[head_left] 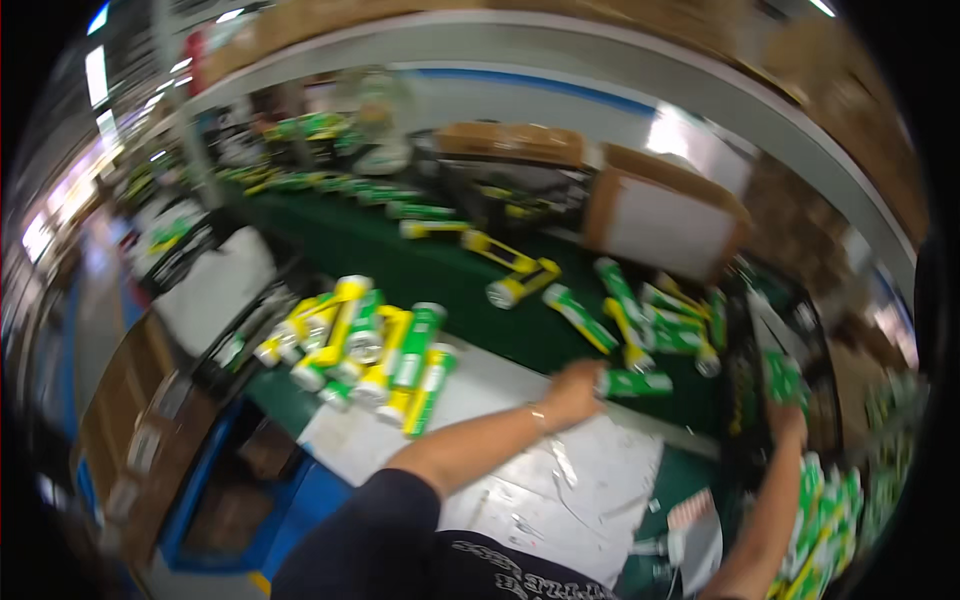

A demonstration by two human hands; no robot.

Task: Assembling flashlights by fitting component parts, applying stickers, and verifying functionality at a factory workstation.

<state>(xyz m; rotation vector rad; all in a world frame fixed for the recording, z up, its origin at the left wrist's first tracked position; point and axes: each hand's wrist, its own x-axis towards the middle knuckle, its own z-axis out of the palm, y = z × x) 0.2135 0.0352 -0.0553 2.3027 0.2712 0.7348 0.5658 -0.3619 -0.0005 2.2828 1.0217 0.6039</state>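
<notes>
My left hand (575, 393), closed at the near edge of the green belt, is on the left end of a green-and-white flashlight (637, 384) that lies sideways. Out to the right, my right hand (787, 418) is closed around another green flashlight (784, 377), beside a black crate (742, 385). Motion blurs both hands a little. Beyond the left hand lie several loose green and yellow flashlights (676, 332). To its left, a pile of yellow, green and white flashlights (365, 345) rests partly on a white sheet (510, 480).
More flashlights (380, 192) line the green conveyor belt (340, 232). An open cardboard box (665, 225) stands at the back beneath a long shelf (500, 35). At left are a blue crate (215, 500) and cartons (130, 420). Bundled green packages (825, 520) sit at lower right.
</notes>
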